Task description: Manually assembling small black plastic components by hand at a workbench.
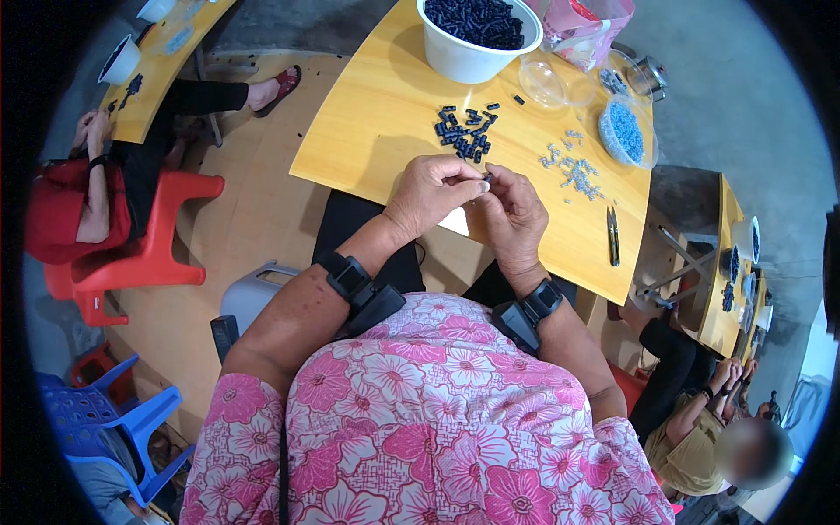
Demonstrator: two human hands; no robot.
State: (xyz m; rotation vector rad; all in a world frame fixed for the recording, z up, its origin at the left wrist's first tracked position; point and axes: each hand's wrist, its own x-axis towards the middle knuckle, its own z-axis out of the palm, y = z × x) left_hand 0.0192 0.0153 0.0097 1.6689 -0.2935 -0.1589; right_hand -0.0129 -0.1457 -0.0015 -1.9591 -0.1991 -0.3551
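Note:
Above the near edge of the table, my left hand (430, 194) and my right hand (514, 210) meet fingertip to fingertip. Both are closed in a pinch on a small dark plastic piece (488, 178), mostly covered by the fingers. Just beyond them lies a loose pile of short black plastic pieces (464, 133). Small clear pieces (579, 177) are scattered to the right of my hands. A pair of thread snips (613, 236) with dark handles rests farther right, near the table's edge.
On the yellow wooden table (367, 114) stand a white tub (472, 66) full of black pieces, a clear tub of blue bits (623, 131), a clear lid (542, 83) and a pink bag (584, 35). Other people sit at tables left and right; a red stool (144, 236) stands left.

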